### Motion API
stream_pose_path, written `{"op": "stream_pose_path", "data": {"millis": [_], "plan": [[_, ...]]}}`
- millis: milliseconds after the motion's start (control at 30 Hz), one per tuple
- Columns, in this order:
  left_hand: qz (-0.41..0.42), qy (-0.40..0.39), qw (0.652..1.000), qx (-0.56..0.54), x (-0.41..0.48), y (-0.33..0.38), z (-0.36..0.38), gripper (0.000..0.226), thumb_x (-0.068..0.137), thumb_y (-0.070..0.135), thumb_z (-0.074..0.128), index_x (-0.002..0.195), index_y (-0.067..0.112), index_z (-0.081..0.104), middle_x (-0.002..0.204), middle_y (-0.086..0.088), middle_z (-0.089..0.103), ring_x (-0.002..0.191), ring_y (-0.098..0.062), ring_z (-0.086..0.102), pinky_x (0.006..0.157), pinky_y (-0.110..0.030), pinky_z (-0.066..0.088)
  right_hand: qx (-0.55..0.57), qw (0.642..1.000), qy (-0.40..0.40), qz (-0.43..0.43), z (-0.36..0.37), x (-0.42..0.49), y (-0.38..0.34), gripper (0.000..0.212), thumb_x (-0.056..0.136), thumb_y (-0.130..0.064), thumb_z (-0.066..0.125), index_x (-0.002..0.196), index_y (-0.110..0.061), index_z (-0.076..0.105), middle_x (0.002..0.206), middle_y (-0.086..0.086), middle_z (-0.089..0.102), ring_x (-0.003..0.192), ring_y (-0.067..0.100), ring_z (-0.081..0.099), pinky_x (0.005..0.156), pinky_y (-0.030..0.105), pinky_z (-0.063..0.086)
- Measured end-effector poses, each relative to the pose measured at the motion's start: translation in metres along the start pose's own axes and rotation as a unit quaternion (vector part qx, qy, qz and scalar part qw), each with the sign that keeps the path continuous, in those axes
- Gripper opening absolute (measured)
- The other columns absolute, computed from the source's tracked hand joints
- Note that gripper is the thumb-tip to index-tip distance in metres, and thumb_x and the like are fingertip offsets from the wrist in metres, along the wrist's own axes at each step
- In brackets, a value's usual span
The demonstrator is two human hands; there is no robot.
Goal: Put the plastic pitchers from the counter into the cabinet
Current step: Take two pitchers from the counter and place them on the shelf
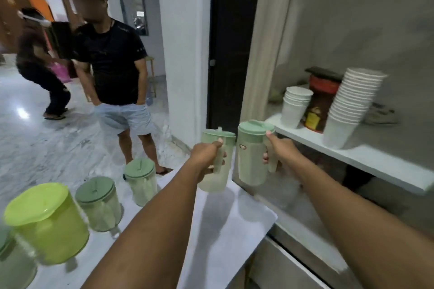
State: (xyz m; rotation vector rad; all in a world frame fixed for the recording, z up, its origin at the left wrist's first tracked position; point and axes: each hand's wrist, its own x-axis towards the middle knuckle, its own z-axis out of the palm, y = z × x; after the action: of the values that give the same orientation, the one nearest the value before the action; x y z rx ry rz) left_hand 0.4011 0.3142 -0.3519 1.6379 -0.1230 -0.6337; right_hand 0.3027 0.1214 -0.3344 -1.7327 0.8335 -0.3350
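My left hand (206, 156) grips the handle of a pale green lidded pitcher (217, 183), held in the air above the white counter's (225, 237) far end. My right hand (280, 150) grips the handle of a second pale green pitcher (250, 155), lifted beside the first and close to the open cabinet's white shelf (366, 159). On the counter stand two more pale green pitchers (141, 180) (99, 206), a bright lime one (47, 223), and part of another (14, 265) at the lower left edge.
The cabinet shelf carries two stacks of white cups (294, 107) (350, 105) and a red-lidded jar (320, 103) between them. A person in a black shirt (112, 61) stands just beyond the counter; another person (40, 65) bends further back. A dark doorway (231, 42) is left of the cabinet.
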Motion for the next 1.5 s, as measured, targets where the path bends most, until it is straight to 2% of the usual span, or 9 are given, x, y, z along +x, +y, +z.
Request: {"op": "stream_pose_path", "data": {"millis": [67, 167, 300, 433, 667, 967, 1033, 1133, 1500], "plan": [[0.002, -0.046, 0.999, 0.006, -0.031, 0.003, 0.014, 0.039, 0.094, 0.042, 0.065, 0.111, 0.008, 0.071, 0.101, -0.008, 0.080, 0.093, -0.026, 0.076, 0.076, -0.037, 0.057, 0.015, 1.000, 0.019, 0.007, -0.036, -0.037, 0.004, 0.044, 0.097, -0.052, 0.048, 0.106, -0.011, 0.061, 0.090, 0.017, 0.073, 0.078, 0.029, 0.073, 0.077, 0.042, 0.061], [-0.019, -0.132, 0.991, 0.020, -0.069, 0.010, 0.035, 0.044, 0.091, 0.042, 0.066, 0.114, 0.004, 0.072, 0.100, -0.010, 0.081, 0.089, -0.027, 0.074, 0.079, -0.037, 0.057, 0.070, 0.996, 0.015, 0.048, -0.096, -0.089, 0.010, 0.043, 0.094, -0.048, 0.053, 0.114, -0.010, 0.058, 0.076, 0.016, 0.065, 0.064, 0.028, 0.064, 0.060, 0.035, 0.056], [-0.026, -0.246, 0.966, 0.075, -0.111, 0.036, 0.082, 0.041, 0.092, 0.042, 0.063, 0.107, 0.005, 0.073, 0.092, -0.006, 0.077, 0.091, -0.023, 0.065, 0.092, -0.039, 0.053, 0.115, 0.989, 0.017, 0.089, -0.183, -0.151, 0.011, 0.043, 0.098, -0.046, 0.050, 0.088, -0.005, 0.055, 0.060, 0.013, 0.052, 0.054, 0.026, 0.052, 0.059, 0.034, 0.046], [-0.022, -0.336, 0.934, 0.116, -0.153, 0.061, 0.140, 0.037, 0.092, 0.042, 0.062, 0.088, 0.009, 0.078, 0.098, -0.006, 0.070, 0.088, -0.021, 0.055, 0.075, -0.031, 0.052, 0.099, 0.990, 0.041, 0.087, -0.269, -0.211, 0.008, 0.046, 0.100, -0.046, 0.048, 0.082, -0.005, 0.056, 0.063, 0.013, 0.054, 0.059, 0.029, 0.058, 0.062, 0.037, 0.050], [0.020, -0.458, 0.877, 0.145, -0.244, 0.087, 0.284, 0.036, 0.093, 0.042, 0.063, 0.109, 0.011, 0.072, 0.103, -0.005, 0.078, 0.083, -0.020, 0.068, 0.073, -0.032, 0.052, 0.089, 0.983, 0.144, 0.067, -0.429, -0.313, 0.032, 0.048, 0.102, -0.046, 0.043, 0.087, -0.003, 0.057, 0.070, 0.013, 0.059, 0.073, 0.031, 0.067, 0.071, 0.043, 0.059], [0.103, -0.506, 0.852, 0.087, -0.348, 0.081, 0.498, 0.035, 0.096, 0.039, 0.059, 0.117, 0.013, 0.070, 0.120, 0.000, 0.075, 0.108, -0.019, 0.063, 0.084, -0.034, 0.045, 0.131, 0.942, 0.309, 0.023, -0.599, -0.387, 0.075, 0.039, 0.104, -0.039, 0.039, 0.114, -0.007, 0.058, 0.087, 0.013, 0.067, 0.093, 0.030, 0.068, 0.093, 0.048, 0.051], [0.106, -0.503, 0.853, 0.085, -0.364, 0.075, 0.537, 0.032, 0.097, 0.041, 0.057, 0.111, 0.015, 0.072, 0.125, 0.001, 0.072, 0.115, -0.020, 0.060, 0.098, -0.036, 0.042, 0.136, 0.929, 0.342, 0.026, -0.624, -0.398, 0.088, 0.035, 0.104, -0.037, 0.040, 0.114, -0.009, 0.060, 0.093, 0.012, 0.069, 0.099, 0.028, 0.066, 0.103, 0.049, 0.044], [0.107, -0.490, 0.861, 0.079, -0.375, 0.064, 0.595, 0.039, 0.096, 0.044, 0.059, 0.114, 0.014, 0.074, 0.127, -0.001, 0.068, 0.117, -0.022, 0.057, 0.109, -0.040, 0.037, 0.149, 0.915, 0.375, 0.028, -0.662, -0.402, 0.110, 0.032, 0.103, -0.033, 0.044, 0.113, -0.010, 0.063, 0.096, 0.011, 0.073, 0.098, 0.027, 0.066, 0.097, 0.047, 0.047], [0.089, -0.443, 0.890, 0.053, -0.341, 0.049, 0.749, 0.032, 0.092, 0.029, 0.070, 0.116, 0.008, 0.070, 0.122, -0.010, 0.073, 0.113, -0.029, 0.063, 0.073, -0.036, 0.054, 0.181, 0.898, 0.395, 0.063, -0.760, -0.314, 0.182, 0.030, 0.099, -0.033, 0.049, 0.118, -0.015, 0.064, 0.103, 0.005, 0.075, 0.094, 0.024, 0.064, 0.077, 0.039, 0.050]]}}
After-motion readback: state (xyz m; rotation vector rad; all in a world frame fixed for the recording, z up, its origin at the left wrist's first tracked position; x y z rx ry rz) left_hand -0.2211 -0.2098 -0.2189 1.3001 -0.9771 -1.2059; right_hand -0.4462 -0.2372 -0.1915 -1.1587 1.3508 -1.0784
